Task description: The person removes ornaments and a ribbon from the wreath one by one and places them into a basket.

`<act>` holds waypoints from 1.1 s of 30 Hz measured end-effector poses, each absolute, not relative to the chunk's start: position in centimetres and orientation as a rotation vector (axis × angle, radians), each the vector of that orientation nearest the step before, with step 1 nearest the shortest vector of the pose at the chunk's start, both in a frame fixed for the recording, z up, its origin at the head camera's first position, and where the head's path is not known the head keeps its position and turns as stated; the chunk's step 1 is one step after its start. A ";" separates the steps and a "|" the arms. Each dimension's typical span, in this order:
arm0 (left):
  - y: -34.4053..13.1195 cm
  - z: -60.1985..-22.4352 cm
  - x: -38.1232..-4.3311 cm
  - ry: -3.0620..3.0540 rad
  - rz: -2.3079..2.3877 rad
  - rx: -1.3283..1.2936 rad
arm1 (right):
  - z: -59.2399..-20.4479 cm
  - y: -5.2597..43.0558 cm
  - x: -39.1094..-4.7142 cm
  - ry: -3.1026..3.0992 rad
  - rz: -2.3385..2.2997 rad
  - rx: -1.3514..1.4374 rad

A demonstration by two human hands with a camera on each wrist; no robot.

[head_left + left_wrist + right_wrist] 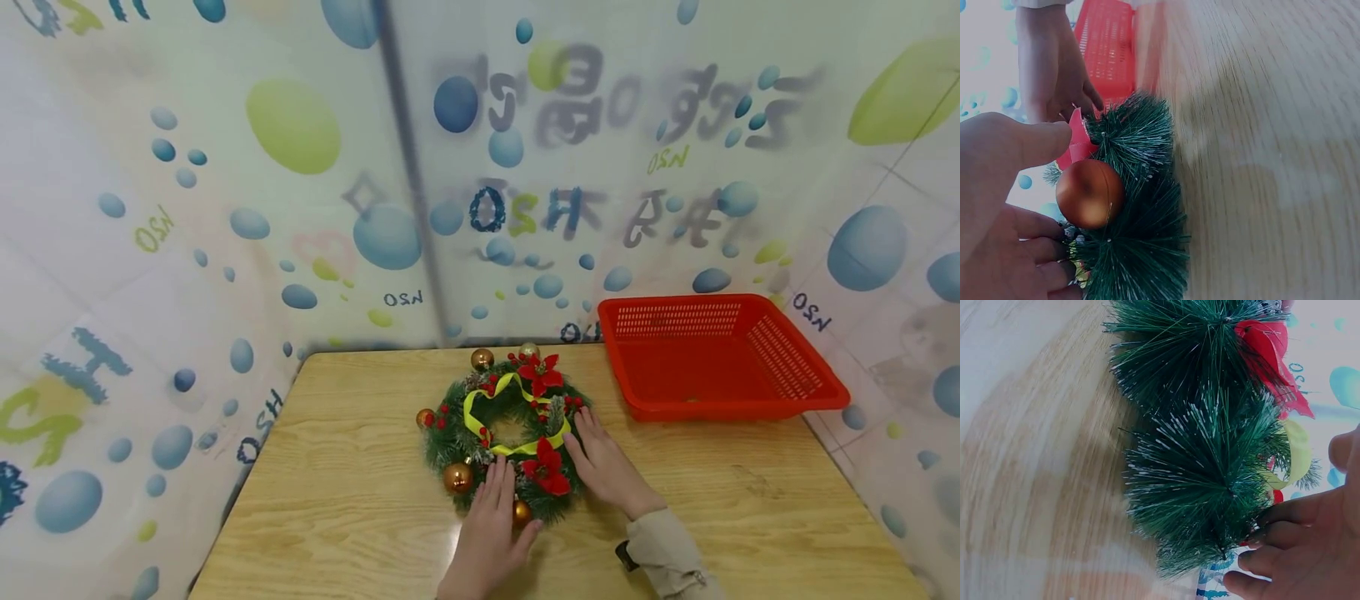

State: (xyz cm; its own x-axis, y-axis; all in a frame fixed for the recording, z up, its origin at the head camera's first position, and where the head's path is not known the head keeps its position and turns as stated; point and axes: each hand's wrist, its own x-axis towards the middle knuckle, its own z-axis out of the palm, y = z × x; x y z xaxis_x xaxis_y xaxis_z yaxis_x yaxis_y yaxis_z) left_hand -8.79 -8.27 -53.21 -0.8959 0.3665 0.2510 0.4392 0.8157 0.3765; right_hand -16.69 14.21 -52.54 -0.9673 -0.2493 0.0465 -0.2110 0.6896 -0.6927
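Observation:
A green Christmas wreath [450,408] lies flat on the wooden table, trimmed with red poinsettias [546,468], berries and copper-coloured balls [457,477]. A yellow ribbon [468,408] loops loosely around its top. My left hand [489,529] rests on the wreath's near side, fingers extended, close to a copper ball [1090,194]. On the wreath's right side, my right hand [611,468] touches the greenery with fairly straight fingers. In the right wrist view, its fingertips [1247,584] meet the frosted pine needles [1191,469]; their exact contact is partly hidden.
A red plastic basket [742,410] with slotted walls stands at the table's back right. The wooden table [345,483] spreads around the wreath. Behind it and at both sides hangs a white curtain [315,225] with blue and green dots.

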 end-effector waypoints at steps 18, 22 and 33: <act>-12.7 -49.7 -11.2 -2.737 -0.872 -0.458 | -51.3 12.1 -9.4 3.136 -1.164 -0.576; -14.8 -50.8 -13.0 -2.855 -0.949 -0.354 | -51.7 10.3 -7.7 3.113 -1.081 -0.607; -15.0 -52.8 -13.8 -2.970 -1.015 -0.333 | -53.3 7.9 -7.3 3.100 -0.895 -0.619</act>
State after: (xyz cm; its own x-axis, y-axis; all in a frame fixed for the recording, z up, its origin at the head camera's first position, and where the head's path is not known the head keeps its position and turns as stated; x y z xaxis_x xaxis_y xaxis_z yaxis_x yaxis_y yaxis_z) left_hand -13.81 -15.05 -52.77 -0.9776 0.2036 0.0538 0.1939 0.7708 0.6069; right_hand -7.26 7.91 -53.34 -0.9192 -0.3145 0.2372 -0.3925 0.7820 -0.4842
